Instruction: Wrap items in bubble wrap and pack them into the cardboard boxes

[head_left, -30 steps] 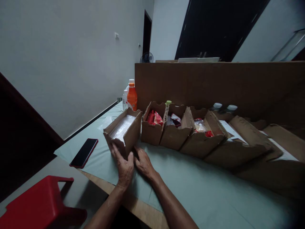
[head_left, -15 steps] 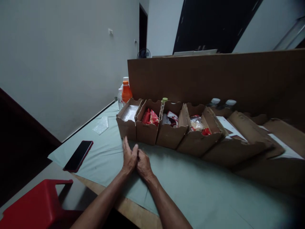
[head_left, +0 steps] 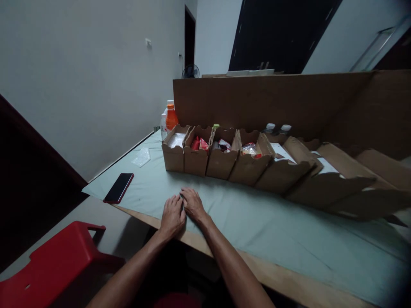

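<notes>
Hands (head_left: 173,217) touching, palms down, fingers loosely bent, on cloth (head_left: 244,209), cardboard boxes (head_left: 221,165) beyond

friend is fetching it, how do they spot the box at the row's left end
On the green cloth stands a row of cardboard boxes. The leftmost box stands by the orange bottle. Clear, shiny wrapping shows inside, unlike its neighbour's red packets.

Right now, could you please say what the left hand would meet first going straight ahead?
The left hand would probably meet the front of the leftmost cardboard box, though depth is unclear.
</notes>
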A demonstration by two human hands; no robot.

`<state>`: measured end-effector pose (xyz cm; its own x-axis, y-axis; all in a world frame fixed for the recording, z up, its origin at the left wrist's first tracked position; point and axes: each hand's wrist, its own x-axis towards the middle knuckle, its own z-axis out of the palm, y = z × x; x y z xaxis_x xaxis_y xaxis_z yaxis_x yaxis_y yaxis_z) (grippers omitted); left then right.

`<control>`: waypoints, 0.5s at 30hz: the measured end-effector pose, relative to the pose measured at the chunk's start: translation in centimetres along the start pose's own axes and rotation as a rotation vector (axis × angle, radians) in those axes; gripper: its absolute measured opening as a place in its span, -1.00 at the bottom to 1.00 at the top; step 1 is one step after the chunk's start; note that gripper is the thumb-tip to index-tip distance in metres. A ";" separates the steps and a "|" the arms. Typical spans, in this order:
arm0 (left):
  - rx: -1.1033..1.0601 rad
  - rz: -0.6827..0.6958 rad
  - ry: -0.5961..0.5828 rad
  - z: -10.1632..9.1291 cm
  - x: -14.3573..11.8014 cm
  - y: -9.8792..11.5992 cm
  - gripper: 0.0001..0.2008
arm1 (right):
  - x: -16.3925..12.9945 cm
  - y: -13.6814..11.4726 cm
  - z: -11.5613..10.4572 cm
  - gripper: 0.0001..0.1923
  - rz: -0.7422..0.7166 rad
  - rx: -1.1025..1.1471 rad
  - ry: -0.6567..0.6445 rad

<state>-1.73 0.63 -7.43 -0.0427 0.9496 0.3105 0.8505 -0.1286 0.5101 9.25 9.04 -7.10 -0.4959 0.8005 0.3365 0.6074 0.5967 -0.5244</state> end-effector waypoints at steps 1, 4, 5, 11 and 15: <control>0.026 0.007 -0.013 -0.2 -0.3 0.1 -0.55 | -0.9 -0.3 -0.3 -0.70 0.004 -0.033 -0.012; 0.094 0.019 -0.047 -0.9 -1.2 0.5 -0.59 | -3.7 -0.6 -1.6 -0.70 0.042 -0.136 -0.039; 0.113 0.024 -0.058 -1.2 -1.6 0.5 -0.60 | -4.7 -0.5 -2.3 -0.70 0.066 -0.173 -0.041; 0.169 0.047 -0.134 -2.6 -2.8 0.1 -0.64 | -11.0 2.1 -7.9 -0.58 0.305 -0.413 -0.004; 0.172 0.096 -0.191 -4.2 -2.6 -0.5 -0.72 | -15.5 3.7 -11.7 -0.54 0.438 -0.541 0.032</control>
<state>-4.29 -2.96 -5.09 0.1284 0.9741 0.1861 0.9231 -0.1860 0.3365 26.45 -0.47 -5.09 -0.1210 0.9701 0.2103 0.9754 0.1556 -0.1564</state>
